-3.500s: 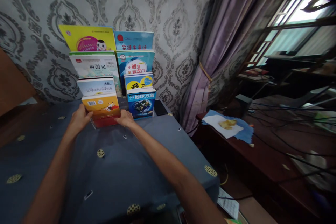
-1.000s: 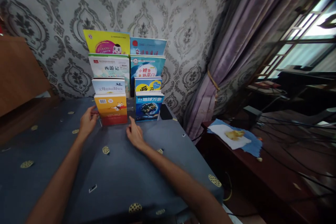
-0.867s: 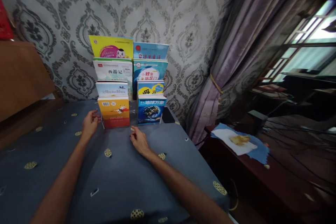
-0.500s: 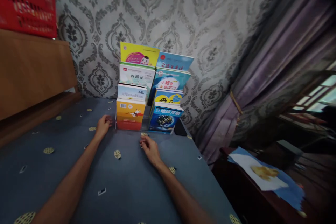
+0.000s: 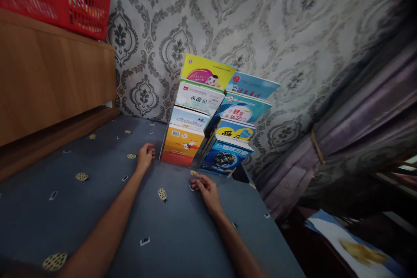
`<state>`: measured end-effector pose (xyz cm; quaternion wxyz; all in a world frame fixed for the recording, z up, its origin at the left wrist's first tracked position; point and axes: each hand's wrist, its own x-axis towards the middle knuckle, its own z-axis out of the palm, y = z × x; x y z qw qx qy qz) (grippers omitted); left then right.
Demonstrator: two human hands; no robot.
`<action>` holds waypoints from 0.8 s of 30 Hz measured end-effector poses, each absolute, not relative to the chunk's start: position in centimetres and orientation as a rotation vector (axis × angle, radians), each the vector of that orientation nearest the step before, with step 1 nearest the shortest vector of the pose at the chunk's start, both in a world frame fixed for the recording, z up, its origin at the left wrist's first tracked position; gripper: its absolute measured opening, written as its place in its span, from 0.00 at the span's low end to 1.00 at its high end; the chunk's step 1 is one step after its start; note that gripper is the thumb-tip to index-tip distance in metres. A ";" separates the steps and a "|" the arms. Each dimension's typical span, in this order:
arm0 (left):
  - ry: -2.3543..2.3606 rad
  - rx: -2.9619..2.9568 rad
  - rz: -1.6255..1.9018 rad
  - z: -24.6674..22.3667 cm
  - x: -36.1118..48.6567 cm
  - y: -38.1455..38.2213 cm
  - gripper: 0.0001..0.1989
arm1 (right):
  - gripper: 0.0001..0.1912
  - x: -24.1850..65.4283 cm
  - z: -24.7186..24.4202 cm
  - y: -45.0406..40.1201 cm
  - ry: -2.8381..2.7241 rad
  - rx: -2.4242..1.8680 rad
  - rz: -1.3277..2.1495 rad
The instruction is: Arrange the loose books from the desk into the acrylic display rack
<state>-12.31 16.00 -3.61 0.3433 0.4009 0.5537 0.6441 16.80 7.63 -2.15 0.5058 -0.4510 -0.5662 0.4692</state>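
Two stepped rows of books stand upright against the patterned wall. At the front left is an orange book [image 5: 181,147], and at the front right a dark blue book [image 5: 224,159] with a globe on its cover. My left hand [image 5: 145,156] rests on the cloth just left of the orange book, its fingers loosely bent and nothing in them. Below the gap between the rows lies my right hand [image 5: 206,189], relaxed with half-curled fingers, apart from the books and holding no visible object. Behind the front books rise a white book [image 5: 199,99] and a yellow book [image 5: 208,71].
A blue-grey cloth [image 5: 107,191] printed with pineapples covers the surface. On the left a red basket [image 5: 86,4] sits on a wooden cabinet [image 5: 58,74]. A black object [image 5: 240,174] lies beside the right row. A tied curtain [image 5: 289,182] hangs at the right.
The view has turned left and tilted, so the books appear farther right and slanted. Both hands stay in nearly the same places by the books.
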 end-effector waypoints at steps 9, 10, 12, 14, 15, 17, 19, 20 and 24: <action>1.405 0.992 1.674 -4.2 -12.4 16.4 0.11 | 0.23 19.2 -1.5 8.3 -1.201 -1.143 1.068; 1.406 0.993 1.670 -4.3 -12.5 16.4 0.11 | 0.23 19.5 -1.5 8.4 -1.185 -1.154 1.054; 1.410 0.996 1.668 -4.4 -12.5 16.4 0.11 | 0.23 19.9 -1.4 8.3 -1.159 -1.167 1.033; 1.414 1.002 1.669 -4.4 -12.5 16.2 0.10 | 0.22 20.2 -1.4 8.2 -1.140 -1.167 1.021; 1.416 1.006 1.670 -4.4 -12.4 16.2 0.10 | 0.23 20.4 -1.4 8.1 -1.130 -1.164 1.018; 1.420 1.018 1.666 -4.4 -12.3 16.1 0.10 | 0.22 20.6 -1.4 8.0 -1.111 -1.158 1.014; 1.428 1.038 1.655 -4.4 -12.2 16.2 0.09 | 0.22 20.8 -1.5 8.0 -1.098 -1.158 1.003; 1.433 1.049 1.649 -4.4 -12.2 16.2 0.09 | 0.22 20.8 -1.5 8.0 -1.092 -1.159 0.995; 1.459 1.083 1.635 -4.2 -12.3 16.3 0.10 | 0.22 20.9 -1.8 7.9 -1.031 -1.146 0.979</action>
